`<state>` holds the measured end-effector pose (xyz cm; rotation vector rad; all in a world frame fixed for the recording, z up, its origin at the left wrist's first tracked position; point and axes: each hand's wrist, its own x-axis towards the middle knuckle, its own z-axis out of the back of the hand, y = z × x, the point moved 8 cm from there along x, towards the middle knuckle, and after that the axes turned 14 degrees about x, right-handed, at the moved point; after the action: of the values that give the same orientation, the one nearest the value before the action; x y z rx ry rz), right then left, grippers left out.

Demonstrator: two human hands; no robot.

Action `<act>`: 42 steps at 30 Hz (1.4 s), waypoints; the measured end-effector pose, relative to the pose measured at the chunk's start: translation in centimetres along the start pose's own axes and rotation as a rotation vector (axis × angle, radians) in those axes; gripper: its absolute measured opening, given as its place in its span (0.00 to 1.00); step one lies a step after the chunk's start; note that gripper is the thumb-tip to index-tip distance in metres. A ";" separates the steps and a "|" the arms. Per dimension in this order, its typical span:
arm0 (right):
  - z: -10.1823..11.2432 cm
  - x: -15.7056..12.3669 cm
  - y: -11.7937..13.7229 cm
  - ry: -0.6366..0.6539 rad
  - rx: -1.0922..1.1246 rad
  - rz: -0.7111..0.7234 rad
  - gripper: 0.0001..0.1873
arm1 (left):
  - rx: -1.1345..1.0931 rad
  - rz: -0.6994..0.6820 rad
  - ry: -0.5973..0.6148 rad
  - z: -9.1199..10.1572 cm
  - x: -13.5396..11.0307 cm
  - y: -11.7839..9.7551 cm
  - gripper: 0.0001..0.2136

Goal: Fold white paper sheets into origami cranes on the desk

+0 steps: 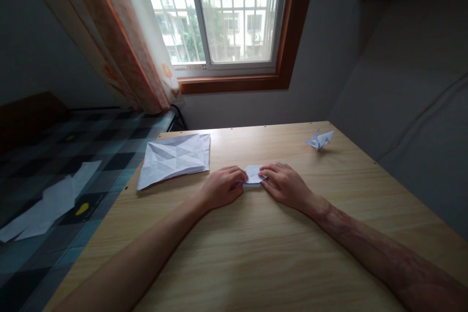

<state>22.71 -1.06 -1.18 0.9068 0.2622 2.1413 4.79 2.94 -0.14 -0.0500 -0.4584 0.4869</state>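
A small folded piece of white paper [253,174] lies on the wooden table [256,243] between my hands. My left hand [223,186] rests on the table with its fingers curled, pinching the paper's left edge. My right hand [283,184] lies on the other side, fingertips pressed on the paper's right edge. Both hands cover part of the paper.
A creased, unfolded white sheet [175,157] lies at the table's left. A finished paper crane [320,139] stands at the far right. A bed with a checked cover [54,180] and loose white paper [47,202] is to the left. A window [226,14] and curtain [124,34] are behind.
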 end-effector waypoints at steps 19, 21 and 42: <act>0.0 0.1 -2.2 -0.051 0.316 -0.149 0.06 | 0.120 0.078 -0.010 0.3 0.2 0.5 0.07; 0.1 0.2 -2.5 -0.057 0.356 -0.187 0.05 | 0.088 0.088 0.001 0.1 0.3 0.7 0.06; 0.2 0.2 -2.2 -0.101 0.246 -0.112 0.13 | 0.201 -0.025 0.051 -1.4 0.8 -1.4 0.15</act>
<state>24.06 0.59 -1.89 1.1096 0.5217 1.9815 6.60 2.14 -0.82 0.1365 -0.3582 0.5039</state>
